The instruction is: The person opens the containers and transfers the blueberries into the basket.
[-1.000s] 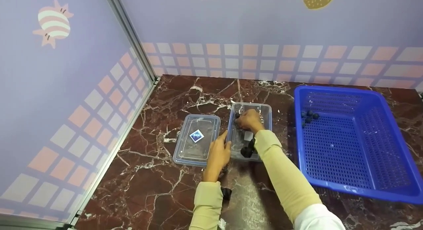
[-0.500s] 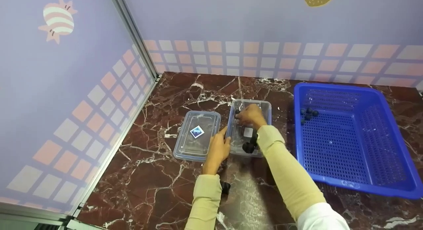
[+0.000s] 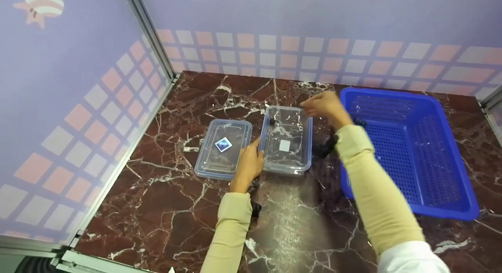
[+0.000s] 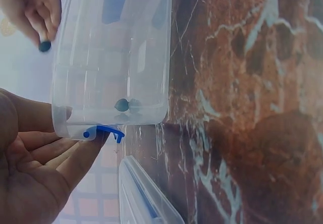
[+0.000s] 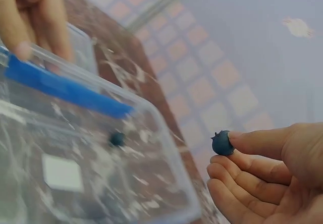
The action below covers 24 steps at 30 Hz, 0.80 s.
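Observation:
My right hand [image 3: 323,107] is above the far right corner of a clear plastic box [image 3: 308,165]. Between its thumb and fingertips it pinches a dark blueberry [image 5: 222,144], its little crown showing in the right wrist view. One other blueberry [image 4: 122,105] lies on the box floor, near the far left side in the head view. My left hand [image 3: 249,165] grips the box's left wall at the blue clip [image 4: 110,129], thumb over the rim and fingers outside.
A clear lid with a blue diamond label [image 3: 223,144] lies flat left of the box. To the right stands a large blue perforated basket [image 3: 392,93], with several blueberries [image 3: 359,123] in its far left corner, partly behind my right arm. Patterned walls [image 3: 243,14] border the marble tabletop.
My right hand has come up out of the box and moved right toward the basket, with a blueberry in its fingertips. The left hand stays at the box's side. The head view has tilted down slightly.

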### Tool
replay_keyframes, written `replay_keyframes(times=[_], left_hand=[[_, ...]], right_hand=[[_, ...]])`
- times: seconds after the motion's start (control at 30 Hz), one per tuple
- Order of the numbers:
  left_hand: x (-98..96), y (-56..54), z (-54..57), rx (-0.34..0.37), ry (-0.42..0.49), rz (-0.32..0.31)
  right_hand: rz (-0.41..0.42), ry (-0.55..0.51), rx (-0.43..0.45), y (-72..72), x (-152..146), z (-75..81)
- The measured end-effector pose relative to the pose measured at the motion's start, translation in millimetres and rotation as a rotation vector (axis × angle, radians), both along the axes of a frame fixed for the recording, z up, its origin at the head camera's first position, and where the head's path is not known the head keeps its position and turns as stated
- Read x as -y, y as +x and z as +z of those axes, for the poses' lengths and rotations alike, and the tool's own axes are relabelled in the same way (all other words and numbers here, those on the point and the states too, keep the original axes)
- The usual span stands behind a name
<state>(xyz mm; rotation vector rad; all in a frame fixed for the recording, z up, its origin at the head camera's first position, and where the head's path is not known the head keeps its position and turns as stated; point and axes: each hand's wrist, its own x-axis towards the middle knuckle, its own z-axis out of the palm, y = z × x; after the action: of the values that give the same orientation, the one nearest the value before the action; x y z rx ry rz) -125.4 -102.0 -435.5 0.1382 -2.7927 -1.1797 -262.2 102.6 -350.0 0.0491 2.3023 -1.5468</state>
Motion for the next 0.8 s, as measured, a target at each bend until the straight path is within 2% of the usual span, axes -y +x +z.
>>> replay_keyframes(times=[0.2, 0.37, 0.43, 0.6, 0.8], left_hand=[[0.9, -1.0, 2.4, 0.011, 0.002, -0.012], [2.2, -3.4, 3.3, 0.048, 0.007, -0.006], [2.7, -4.8, 3.7, 0.059, 0.011, -0.006], [3.2, -6.2, 3.8, 0.066, 0.014, -0.007], [0.9, -5.1, 2.0, 0.07, 0.015, -0.019]], right_hand=[[-0.081, -0.158, 0.087, -0.4, -59, 9.7], [-0.173, -0.358, 0.183, 0.3, -112, -3.6], [-0.19, -0.395, 0.211, 1.3, -131, -11.7], [-0.25, -0.41, 0.302, 5.5, -161, -30.3], [-0.291, -0.368, 0.366, 10.0, -177, -50.6]])
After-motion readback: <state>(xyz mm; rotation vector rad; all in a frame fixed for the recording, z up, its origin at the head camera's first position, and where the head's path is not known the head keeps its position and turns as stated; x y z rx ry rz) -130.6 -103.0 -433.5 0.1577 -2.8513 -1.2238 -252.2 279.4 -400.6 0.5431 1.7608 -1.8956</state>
